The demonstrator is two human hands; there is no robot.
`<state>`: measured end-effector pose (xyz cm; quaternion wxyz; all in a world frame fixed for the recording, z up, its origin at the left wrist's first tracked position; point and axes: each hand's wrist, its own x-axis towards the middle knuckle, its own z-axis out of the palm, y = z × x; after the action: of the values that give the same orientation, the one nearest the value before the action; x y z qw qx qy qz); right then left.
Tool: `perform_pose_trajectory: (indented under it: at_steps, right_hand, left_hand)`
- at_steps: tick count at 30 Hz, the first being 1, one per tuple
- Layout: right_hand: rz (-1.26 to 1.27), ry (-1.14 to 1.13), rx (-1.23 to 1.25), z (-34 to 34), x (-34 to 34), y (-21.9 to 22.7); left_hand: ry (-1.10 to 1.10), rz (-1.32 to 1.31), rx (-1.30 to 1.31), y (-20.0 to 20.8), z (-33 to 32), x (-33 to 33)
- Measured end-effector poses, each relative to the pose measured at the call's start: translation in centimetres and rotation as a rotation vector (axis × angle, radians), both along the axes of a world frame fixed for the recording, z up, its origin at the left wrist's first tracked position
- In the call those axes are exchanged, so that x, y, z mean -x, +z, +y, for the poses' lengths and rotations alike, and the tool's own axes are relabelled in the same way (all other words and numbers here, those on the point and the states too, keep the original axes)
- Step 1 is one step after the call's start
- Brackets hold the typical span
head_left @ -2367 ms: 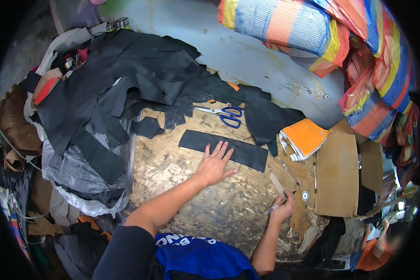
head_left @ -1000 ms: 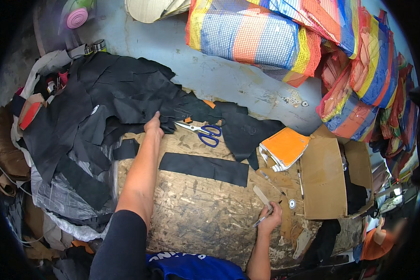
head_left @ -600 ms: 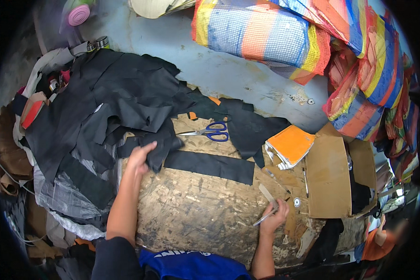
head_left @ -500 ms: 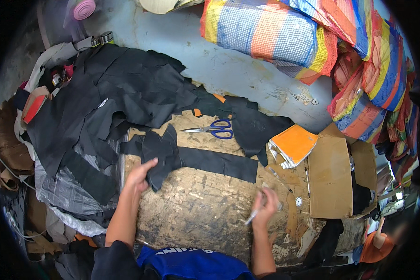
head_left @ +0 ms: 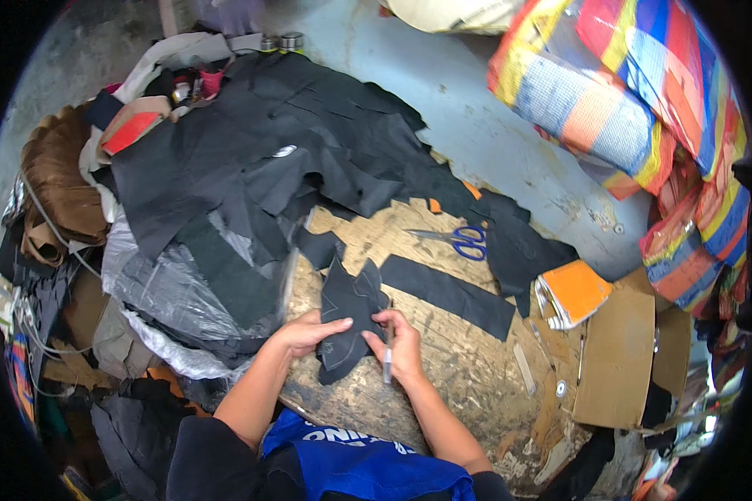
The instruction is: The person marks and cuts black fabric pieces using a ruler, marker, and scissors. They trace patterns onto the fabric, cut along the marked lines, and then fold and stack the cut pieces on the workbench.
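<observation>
step: marking a small black cut piece [head_left: 348, 321], judging by the pen; next move needs it pinned flat
left hand [head_left: 307, 331]: flat, fingers pressing the piece onto the worktop [head_left: 443, 367]
right hand [head_left: 401, 344]: closed round a pen [head_left: 387, 355], at the piece's right edge
nearby: black strip [head_left: 447, 294], blue scissors [head_left: 459, 241], black fabric pile [head_left: 259, 167] crowding the left

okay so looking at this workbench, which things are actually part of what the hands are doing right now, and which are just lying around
In use:
- black cut piece, pressed flat by the left hand
- pen, gripped in the right hand
- wooden board underneath

Lying about:
- blue-handled scissors
- long black strip
- orange notebook
- cardboard
- pile of black material
</observation>
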<state>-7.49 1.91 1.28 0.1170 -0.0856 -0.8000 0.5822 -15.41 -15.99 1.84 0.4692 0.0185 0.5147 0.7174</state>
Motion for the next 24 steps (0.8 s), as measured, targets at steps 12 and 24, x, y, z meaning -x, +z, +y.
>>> perform_pose_trajectory:
  at_steps: [12,24]
  right_hand:
    - [0.280,-0.131,0.058,1.2,-3.1,-3.7]
    - [0.154,-0.076,0.358,0.9,-3.5,-3.5]
  left_hand:
    - [-0.162,0.869,0.231,4.9,-1.3,-1.9]
    - [0.575,0.711,0.292,16.5,-15.0,3.7]
